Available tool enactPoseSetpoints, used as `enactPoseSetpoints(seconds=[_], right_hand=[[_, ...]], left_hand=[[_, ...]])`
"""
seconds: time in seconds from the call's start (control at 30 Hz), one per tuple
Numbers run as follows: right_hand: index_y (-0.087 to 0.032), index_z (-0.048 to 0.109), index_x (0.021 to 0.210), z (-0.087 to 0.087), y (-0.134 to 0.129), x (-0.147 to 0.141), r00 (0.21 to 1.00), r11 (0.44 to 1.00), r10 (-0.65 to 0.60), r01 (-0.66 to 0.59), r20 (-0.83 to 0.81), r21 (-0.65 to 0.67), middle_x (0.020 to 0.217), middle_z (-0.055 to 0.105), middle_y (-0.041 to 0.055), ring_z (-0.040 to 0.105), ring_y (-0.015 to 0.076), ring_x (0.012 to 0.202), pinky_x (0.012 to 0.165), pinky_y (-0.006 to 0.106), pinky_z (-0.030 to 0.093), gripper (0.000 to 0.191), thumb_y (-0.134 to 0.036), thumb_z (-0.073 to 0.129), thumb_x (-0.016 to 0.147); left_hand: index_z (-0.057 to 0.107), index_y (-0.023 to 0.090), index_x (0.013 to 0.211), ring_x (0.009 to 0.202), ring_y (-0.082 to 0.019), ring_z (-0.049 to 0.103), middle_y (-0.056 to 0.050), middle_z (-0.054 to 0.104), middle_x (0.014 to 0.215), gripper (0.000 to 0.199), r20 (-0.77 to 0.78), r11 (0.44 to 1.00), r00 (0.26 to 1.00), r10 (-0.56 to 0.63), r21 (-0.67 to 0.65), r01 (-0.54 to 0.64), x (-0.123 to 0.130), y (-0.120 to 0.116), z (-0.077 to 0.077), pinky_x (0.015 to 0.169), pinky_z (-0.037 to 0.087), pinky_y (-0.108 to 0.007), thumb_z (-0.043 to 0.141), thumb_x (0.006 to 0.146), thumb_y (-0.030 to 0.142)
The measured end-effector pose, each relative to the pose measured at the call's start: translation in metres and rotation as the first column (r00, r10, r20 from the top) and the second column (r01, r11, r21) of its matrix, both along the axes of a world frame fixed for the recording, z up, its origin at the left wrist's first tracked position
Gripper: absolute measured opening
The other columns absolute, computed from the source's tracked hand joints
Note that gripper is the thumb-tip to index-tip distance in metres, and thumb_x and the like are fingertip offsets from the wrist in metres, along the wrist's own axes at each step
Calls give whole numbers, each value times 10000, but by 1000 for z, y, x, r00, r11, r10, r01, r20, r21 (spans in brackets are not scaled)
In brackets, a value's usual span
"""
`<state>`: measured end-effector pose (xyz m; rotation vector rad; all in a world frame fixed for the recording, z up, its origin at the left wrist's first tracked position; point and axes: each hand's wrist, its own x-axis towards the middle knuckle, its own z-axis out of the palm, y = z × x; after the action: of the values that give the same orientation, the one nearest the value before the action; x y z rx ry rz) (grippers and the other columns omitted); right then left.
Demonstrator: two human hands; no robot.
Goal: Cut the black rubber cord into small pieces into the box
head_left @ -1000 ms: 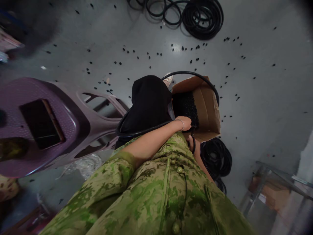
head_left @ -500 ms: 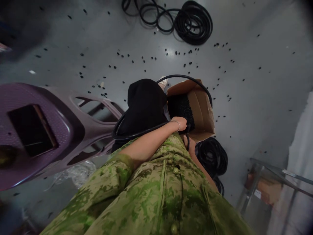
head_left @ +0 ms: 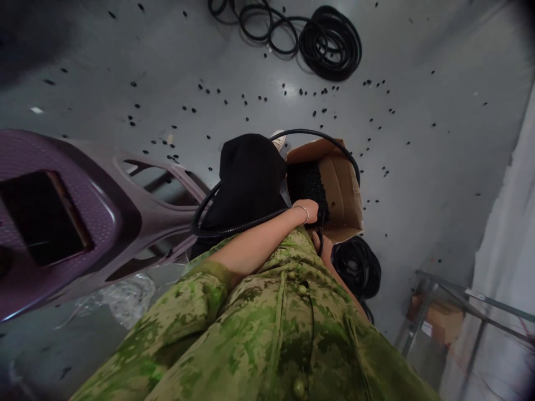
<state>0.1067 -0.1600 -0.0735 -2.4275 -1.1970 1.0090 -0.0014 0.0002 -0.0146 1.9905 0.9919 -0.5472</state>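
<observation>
My left hand, with a thin bracelet at the wrist, is closed at the near side of an open cardboard box. A black hose runs along under the left forearm into that hand. It also loops round past the black-clad leg and arches over the box. Close below, my right hand has its fingers wrapped round a short black stretch of hose. Both hands nearly meet, and the hose ends between them are too dark to make out. Many small black pieces fill the box.
A purple plastic stool with a phone on it stands at left. Coiled black hose lies at the top and beside the box. Small black pieces dot the floor. A metal rack and clear plastic are lower down.
My view has shifted slightly, so the stool sits further left and the rack nearer. Both hands keep almost the same place and grip on the hose.
</observation>
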Motion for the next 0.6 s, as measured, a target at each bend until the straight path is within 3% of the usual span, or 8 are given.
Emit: enactPoseSetpoints(seconds=[0.2, 0.47, 0.6], right_hand=[[-259, 411, 528, 5, 0, 0, 1000, 999, -12, 13, 23, -37, 548, 570, 67, 504, 223, 629, 668, 350, 398, 473, -630, 442, 819], [-220, 504, 623, 19, -10, -1, 984, 1000, -20, 22, -177, 10, 629, 626, 84, 550, 235, 685, 680, 334, 430, 548, -724, 401, 811], [-213, 517, 629, 23, -11, -3, 980, 999, 12, -6, -197, 33, 641, 615, 91, 547, 235, 666, 666, 344, 429, 591, -764, 393, 799]], left_hand=[[693, 81, 1246, 1166, -287, 654, -212, 689, 1250, 418, 8, 999, 999, 39, -4, -39, -1, 0, 4, 932, 547, -309, 518, 927, 288], [718, 160, 1209, 1165, -269, 648, -151, 700, 1246, 376, 37, 996, 995, 92, 1, -92, -3, 1, 4, 954, 534, -327, 508, 932, 302], [708, 189, 1234, 1166, -260, 645, -122, 698, 1263, 389, 28, 997, 997, 73, -2, -73, -4, 1, 6, 955, 530, -331, 483, 946, 325]])
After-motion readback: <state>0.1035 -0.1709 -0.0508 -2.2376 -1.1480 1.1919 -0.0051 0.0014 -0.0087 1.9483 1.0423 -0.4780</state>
